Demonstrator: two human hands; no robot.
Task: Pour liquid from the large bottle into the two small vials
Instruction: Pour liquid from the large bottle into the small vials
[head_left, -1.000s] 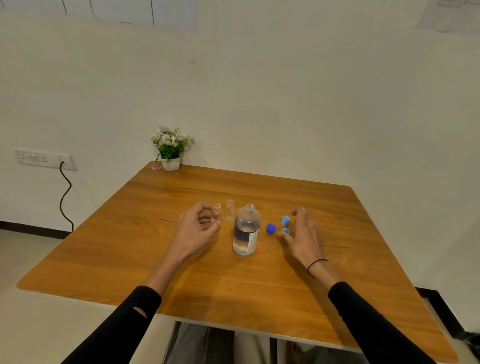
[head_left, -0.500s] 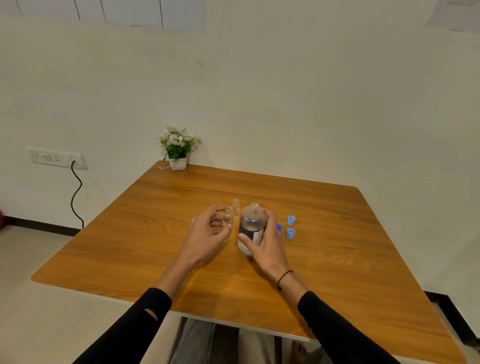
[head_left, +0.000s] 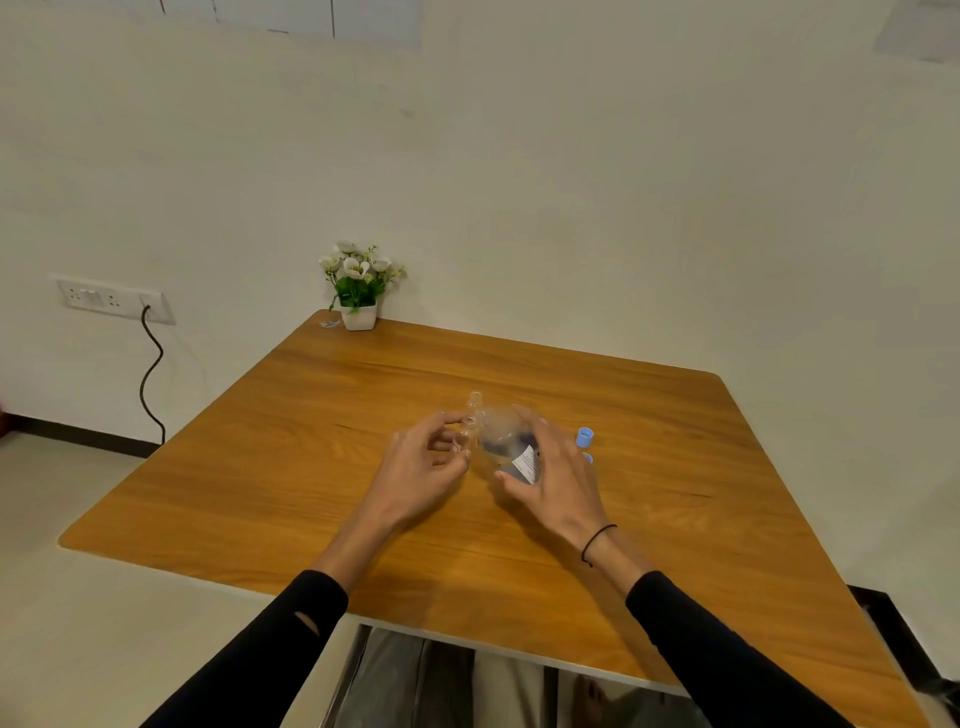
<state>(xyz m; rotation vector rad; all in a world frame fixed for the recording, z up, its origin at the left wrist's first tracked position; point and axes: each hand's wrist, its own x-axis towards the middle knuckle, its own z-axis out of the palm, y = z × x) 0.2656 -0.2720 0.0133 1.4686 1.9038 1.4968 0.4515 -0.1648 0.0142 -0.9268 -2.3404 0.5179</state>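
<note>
The right hand gripped the bottle, its fingers curled over the far side and the thumb across the near side below the white label; the bottle was blurred and leaned toward the left, and I could not tell whether it touched the bench. The left hand pinched one vial between thumb and curled fingers, holding it upright just left of the bottle. The second vial stood on the bench just behind the held one, free of both hands. Two blue caps lay just right of the right hand, the nearer one partly hidden behind it. A potted plant stood at the bench's far left corner, against the wall.
</note>
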